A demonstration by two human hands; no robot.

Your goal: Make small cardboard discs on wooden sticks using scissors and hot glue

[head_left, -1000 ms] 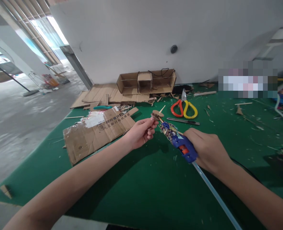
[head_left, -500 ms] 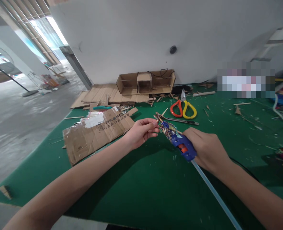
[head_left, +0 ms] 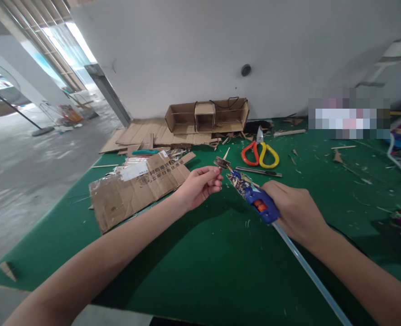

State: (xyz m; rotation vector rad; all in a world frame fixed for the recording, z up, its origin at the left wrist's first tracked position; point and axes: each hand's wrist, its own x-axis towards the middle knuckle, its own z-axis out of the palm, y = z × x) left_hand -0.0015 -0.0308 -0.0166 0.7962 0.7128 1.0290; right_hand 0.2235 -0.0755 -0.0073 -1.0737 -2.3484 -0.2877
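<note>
My left hand (head_left: 203,186) is closed in a pinch on a small brown piece with a thin pale stick (head_left: 226,153) jutting up from it. The piece (head_left: 222,162) looks like a little stack of flat layers; its exact kind is unclear. My right hand (head_left: 290,210) grips a blue hot glue gun (head_left: 259,201) crusted with bits of debris. The gun's nozzle points up and left, at or very close to the brown piece. A long translucent glue stick (head_left: 309,267) runs out of the gun's back end.
Red-and-yellow-handled scissors (head_left: 260,153) and a utility knife (head_left: 258,171) lie beyond the gun. A cardboard sheet (head_left: 135,192) lies left. An open cardboard box structure (head_left: 205,118) stands against the wall. Scraps dot the green table (head_left: 193,267).
The brown piece and its stick have turned in my left fingers, the stick now pointing more steeply upward. The glue gun has shifted slightly, its nozzle now at the piece's right side.
</note>
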